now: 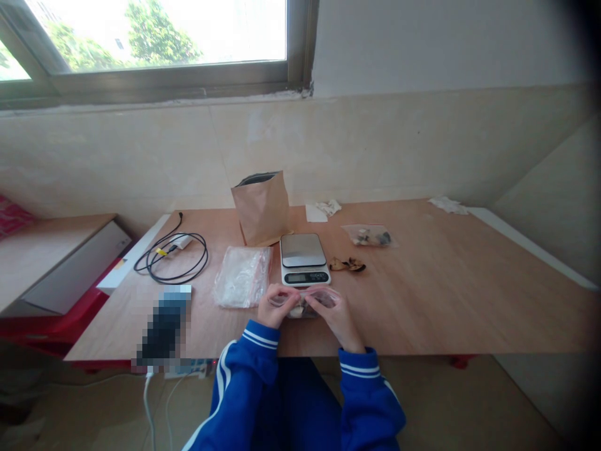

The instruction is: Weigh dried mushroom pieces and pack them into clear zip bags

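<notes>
Left hand (pixel 276 307): it is near the front edge of the table (pixel 446 294), fingers pinched on the left end of a small clear bag (pixel 303 303).
Right hand (pixel 337 314): fingers pinched on the right end of the same bag, so both hands are close together with the bag between them.
Small clear bag: it is held just above the table near the front edge, directly in front of the scale (pixel 303 259); something pale and dark is inside (too small to tell what).
Scale: in the middle of the table, its tray is bare and its display faces the person.
Stack of clear bags (pixel 242 275): just left of the scale, lying flat.
Brown paper bag (pixel 261 208): standing upright behind the scale, open at the top.
Dark dried pieces (pixel 347 265): on the table just right of the scale.
Filled clear bag (pixel 369 235): farther back on the right, lying flat.
Black cable (pixel 171 256): coiled near the left edge.
</notes>
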Motion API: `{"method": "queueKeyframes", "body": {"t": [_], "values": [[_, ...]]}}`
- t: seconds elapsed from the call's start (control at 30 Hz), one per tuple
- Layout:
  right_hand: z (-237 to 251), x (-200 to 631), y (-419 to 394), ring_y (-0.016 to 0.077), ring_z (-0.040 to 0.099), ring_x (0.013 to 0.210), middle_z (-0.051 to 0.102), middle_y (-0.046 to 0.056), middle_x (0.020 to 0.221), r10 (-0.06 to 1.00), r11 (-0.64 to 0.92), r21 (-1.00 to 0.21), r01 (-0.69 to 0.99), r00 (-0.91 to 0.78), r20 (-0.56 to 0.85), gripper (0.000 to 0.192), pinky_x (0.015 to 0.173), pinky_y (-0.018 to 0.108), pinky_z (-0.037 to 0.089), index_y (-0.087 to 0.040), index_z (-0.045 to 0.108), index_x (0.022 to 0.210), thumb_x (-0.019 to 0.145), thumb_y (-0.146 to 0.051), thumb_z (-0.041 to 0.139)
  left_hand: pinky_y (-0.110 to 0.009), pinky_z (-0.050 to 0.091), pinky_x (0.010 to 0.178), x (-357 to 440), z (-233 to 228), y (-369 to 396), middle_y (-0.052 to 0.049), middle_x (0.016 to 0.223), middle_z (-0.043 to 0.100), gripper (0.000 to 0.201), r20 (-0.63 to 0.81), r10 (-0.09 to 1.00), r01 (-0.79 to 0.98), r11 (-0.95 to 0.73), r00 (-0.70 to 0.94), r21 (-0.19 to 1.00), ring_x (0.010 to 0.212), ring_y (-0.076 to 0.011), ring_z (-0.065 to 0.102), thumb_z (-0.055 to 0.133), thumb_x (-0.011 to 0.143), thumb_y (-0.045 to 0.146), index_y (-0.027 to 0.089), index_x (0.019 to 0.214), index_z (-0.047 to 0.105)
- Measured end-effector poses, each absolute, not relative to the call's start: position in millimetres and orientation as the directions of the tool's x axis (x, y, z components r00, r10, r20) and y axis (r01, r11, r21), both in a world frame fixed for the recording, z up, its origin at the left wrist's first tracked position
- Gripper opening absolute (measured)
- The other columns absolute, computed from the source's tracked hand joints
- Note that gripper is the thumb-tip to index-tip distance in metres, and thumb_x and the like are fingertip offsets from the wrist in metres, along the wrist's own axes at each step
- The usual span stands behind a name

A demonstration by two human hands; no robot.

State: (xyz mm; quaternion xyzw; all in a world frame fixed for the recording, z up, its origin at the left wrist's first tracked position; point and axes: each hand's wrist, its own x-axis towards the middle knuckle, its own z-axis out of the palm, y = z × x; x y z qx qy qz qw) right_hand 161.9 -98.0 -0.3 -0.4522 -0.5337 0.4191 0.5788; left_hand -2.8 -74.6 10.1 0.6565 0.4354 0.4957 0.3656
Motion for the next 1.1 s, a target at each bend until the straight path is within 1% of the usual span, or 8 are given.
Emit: {"method": "queueKeyframes", "body": {"t": [0.13, 0.3, 0.4, 0.53, 0.6, 0.77, 0.97, 1.1], "values": [[-1, 161, -97, 0.0199, 0.063, 0.085, 0.066, 0.004, 0.084, 0.937, 0.318, -0.944, 0.09, 0.123, 0.328, 0.013, 0.079, 0.033, 0.051, -0.02, 0.069, 0.075, 0.078, -0.032, 0.068, -0.032, 0.047, 0.073, -2, 9, -75, -0.006, 0.073, 0.068, 0.021, 0.364, 0.922, 0.228, -0.386, 0.132, 0.894, 0.075, -0.0181, 0.061, 0.068, 0.075, 0.037, 0.016, 0.073, 0.07], [4, 154, -99, 0.0195, 0.061, 0.082, 0.066, 0.004, 0.077, 0.896, 0.37, -0.909, 0.192, 0.185, 0.404, 0.008, 0.078, 0.034, 0.049, -0.02, 0.068, 0.073, 0.078, -0.027, 0.068, -0.031, 0.048, 0.07, -2, 4, -74, -0.006, 0.072, 0.067, 0.02, 0.383, 0.92, 0.253, -0.392, 0.083, 0.885, 0.072, -0.0173, 0.061, 0.068, 0.074, 0.036, 0.016, 0.071, 0.068], [5, 152, -98, 0.0189, 0.062, 0.08, 0.065, 0.004, 0.079, 0.907, 0.361, -0.92, 0.154, 0.169, 0.385, 0.009, 0.077, 0.033, 0.05, -0.02, 0.068, 0.074, 0.079, -0.028, 0.067, -0.03, 0.048, 0.068, -3, 1, -73, -0.005, 0.071, 0.067, 0.02, 0.402, 0.913, 0.264, -0.406, 0.072, 0.875, 0.07, -0.0167, 0.06, 0.068, 0.075, 0.036, 0.017, 0.072, 0.067], [1, 154, -97, 0.0192, 0.063, 0.084, 0.066, 0.004, 0.086, 0.934, 0.318, -0.943, 0.098, 0.136, 0.329, 0.011, 0.079, 0.033, 0.051, -0.02, 0.067, 0.081, 0.079, -0.031, 0.067, -0.03, 0.048, 0.069, -3, 2, -72, -0.005, 0.075, 0.068, 0.019, 0.425, 0.897, 0.292, -0.441, 0.118, 0.849, 0.072, -0.0165, 0.06, 0.065, 0.078, 0.036, 0.017, 0.076, 0.068], [1, 156, -96, 0.0197, 0.063, 0.086, 0.066, 0.004, 0.087, 0.935, 0.318, -0.941, 0.116, 0.124, 0.331, 0.012, 0.08, 0.033, 0.051, -0.02, 0.068, 0.083, 0.078, -0.031, 0.068, -0.031, 0.047, 0.07, -2, 4, -73, -0.006, 0.077, 0.069, 0.018, 0.438, 0.888, 0.302, -0.46, 0.142, 0.835, 0.074, -0.0169, 0.06, 0.064, 0.079, 0.035, 0.018, 0.078, 0.069], [6, 156, -98, 0.0197, 0.062, 0.085, 0.066, 0.004, 0.084, 0.92, 0.36, -0.916, 0.18, 0.093, 0.38, 0.011, 0.078, 0.033, 0.051, -0.02, 0.068, 0.077, 0.079, -0.031, 0.066, -0.031, 0.047, 0.07, -2, 8, -74, -0.005, 0.076, 0.07, 0.017, 0.446, 0.883, 0.314, -0.469, 0.147, 0.825, 0.074, -0.0173, 0.06, 0.066, 0.078, 0.034, 0.018, 0.076, 0.068], [1, 149, -96, 0.0206, 0.064, 0.077, 0.07, 0.005, 0.079, 0.916, 0.316, -0.938, 0.142, 0.21, 0.341, 0.016, 0.071, 0.033, 0.052, -0.021, 0.072, 0.073, 0.078, -0.034, 0.066, -0.032, 0.047, 0.07, -5, 3, -72, -0.006, 0.072, 0.068, 0.02, 0.411, 0.907, 0.291, -0.419, 0.091, 0.86, 0.073, -0.0179, 0.061, 0.069, 0.075, 0.037, 0.017, 0.073, 0.07], [-7, 153, -94, 0.0224, 0.067, 0.076, 0.074, 0.006, 0.081, 0.935, 0.252, -0.961, 0.112, 0.229, 0.272, 0.019, 0.07, 0.033, 0.053, -0.021, 0.074, 0.078, 0.076, -0.039, 0.068, -0.031, 0.047, 0.068, -6, -5, -71, -0.005, 0.068, 0.067, 0.022, 0.39, 0.92, 0.273, -0.386, 0.043, 0.881, 0.069, -0.0171, 0.06, 0.07, 0.073, 0.038, 0.017, 0.069, 0.07]]}}
